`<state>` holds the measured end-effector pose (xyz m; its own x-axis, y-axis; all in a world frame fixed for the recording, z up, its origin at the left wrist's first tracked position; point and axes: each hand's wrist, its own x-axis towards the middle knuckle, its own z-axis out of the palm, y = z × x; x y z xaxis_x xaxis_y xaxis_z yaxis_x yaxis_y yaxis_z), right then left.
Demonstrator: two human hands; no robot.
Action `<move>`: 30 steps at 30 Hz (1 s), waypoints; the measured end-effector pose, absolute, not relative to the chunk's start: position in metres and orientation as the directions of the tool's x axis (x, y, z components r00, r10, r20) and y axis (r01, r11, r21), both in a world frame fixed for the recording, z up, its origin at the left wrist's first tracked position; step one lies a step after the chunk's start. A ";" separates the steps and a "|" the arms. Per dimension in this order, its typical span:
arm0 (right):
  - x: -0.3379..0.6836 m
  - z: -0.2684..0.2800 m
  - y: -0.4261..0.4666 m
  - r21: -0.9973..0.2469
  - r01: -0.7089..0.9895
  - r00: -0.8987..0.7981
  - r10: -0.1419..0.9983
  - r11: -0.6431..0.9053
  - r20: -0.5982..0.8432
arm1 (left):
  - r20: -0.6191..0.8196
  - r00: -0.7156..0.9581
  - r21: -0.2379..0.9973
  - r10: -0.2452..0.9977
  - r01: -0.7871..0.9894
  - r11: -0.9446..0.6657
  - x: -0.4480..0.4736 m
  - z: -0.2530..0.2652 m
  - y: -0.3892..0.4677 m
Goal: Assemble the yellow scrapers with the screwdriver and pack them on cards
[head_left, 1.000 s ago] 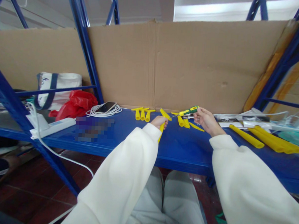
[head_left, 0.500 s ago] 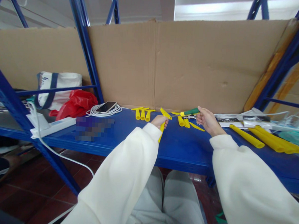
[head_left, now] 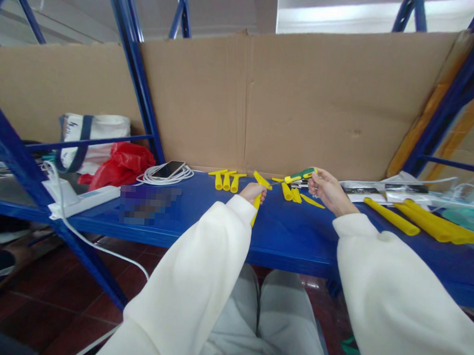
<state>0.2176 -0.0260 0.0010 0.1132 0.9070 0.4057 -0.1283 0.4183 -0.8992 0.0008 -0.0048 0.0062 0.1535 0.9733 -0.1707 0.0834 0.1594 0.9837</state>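
We count one screwdriver [head_left: 299, 176], one yellow T-piece [head_left: 262, 179] at its tip, three standalone T-pieces [head_left: 226, 183] left of it, one phone [head_left: 171, 169] farther left, and at least three long tubes [head_left: 392, 217] right of it.

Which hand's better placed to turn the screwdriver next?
Right, most likely. The right hand has its fingers at the end of the screwdriver handle, while the left hand is taken up holding a yellow T-shaped piece near the blade's tip.
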 end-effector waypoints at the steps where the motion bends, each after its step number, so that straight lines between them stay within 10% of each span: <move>1: 0.218 0.001 -0.025 -0.897 -0.119 0.131 0.902 0.426 0.411 | -0.166 0.151 0.984 0.974 0.084 0.155 0.001 0.006 -0.005; 30: 0.215 0.003 -0.027 -0.877 -0.116 0.154 0.881 0.466 0.448 | -0.159 0.164 0.985 0.973 0.089 0.146 0.001 0.005 -0.006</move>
